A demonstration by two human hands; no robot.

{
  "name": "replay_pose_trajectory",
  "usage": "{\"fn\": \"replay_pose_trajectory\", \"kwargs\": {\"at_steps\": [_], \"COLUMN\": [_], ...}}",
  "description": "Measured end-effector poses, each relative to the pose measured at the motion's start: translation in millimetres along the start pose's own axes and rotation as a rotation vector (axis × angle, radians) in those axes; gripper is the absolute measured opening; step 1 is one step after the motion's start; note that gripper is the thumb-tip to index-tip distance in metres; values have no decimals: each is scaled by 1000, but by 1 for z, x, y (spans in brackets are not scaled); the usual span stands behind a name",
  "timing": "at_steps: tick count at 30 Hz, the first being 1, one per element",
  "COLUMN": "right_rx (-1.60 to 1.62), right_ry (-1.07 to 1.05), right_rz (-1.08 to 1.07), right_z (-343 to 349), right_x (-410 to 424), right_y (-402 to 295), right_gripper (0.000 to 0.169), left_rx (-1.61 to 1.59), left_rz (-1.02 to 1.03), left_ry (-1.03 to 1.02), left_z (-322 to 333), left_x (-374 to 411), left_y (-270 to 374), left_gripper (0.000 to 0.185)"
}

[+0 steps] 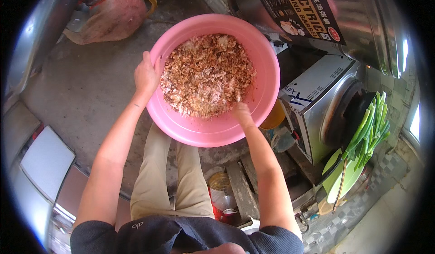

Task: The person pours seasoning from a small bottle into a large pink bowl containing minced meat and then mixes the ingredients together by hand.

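A wide pink plastic basin is in front of me, holding a crumbly brown and pale mixture that looks like chopped food. My left hand grips the basin's left rim, with the thumb on the inner side and the fingers outside. Inside the basin, at the lower right of the mixture, is my right hand. It is blurred and its fingertips meet the mixture. Whether it holds a utensil or only the mixture, I cannot tell.
Right of the basin stands a metal stove with a dark pan. Beyond it are green onions on a light-green board. A large steel cooking barrel stands upper right. A gas cylinder with a yellow hose is upper left.
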State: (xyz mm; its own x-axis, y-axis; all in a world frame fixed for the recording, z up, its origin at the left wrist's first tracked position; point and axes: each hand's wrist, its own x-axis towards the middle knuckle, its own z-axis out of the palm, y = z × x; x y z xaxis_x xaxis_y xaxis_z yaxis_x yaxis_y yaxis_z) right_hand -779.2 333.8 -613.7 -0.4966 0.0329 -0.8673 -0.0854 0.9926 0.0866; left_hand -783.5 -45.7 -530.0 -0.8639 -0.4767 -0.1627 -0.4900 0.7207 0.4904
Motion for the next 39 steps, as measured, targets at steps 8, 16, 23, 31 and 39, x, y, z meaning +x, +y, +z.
{"fn": "replay_pose_trajectory", "kwargs": {"at_steps": [8,16,23,31,39], "right_rx": [-30,687,-441,-666,-1075], "right_ry": [-513,-229,26,-183,133], "right_rz": [-655,-51,-218,-315,-588], "right_z": [22,-99,-114,-53,-95], "right_x": [-30,-39,-38,-86,24], "right_y": [-55,-135,-146,-70,-41], "right_gripper": [20,31,43,41,10], "left_rx": [-43,-6,-9,34,-19], "left_rz": [-17,-45,-24,-20,-15], "left_ry": [16,-7,15,31,20], "left_z": [-1,-5,4,-4,4], "left_x": [1,2,3,2,5], "left_y": [8,8,8,5,18], "left_gripper": [26,26,26,27,27]}}
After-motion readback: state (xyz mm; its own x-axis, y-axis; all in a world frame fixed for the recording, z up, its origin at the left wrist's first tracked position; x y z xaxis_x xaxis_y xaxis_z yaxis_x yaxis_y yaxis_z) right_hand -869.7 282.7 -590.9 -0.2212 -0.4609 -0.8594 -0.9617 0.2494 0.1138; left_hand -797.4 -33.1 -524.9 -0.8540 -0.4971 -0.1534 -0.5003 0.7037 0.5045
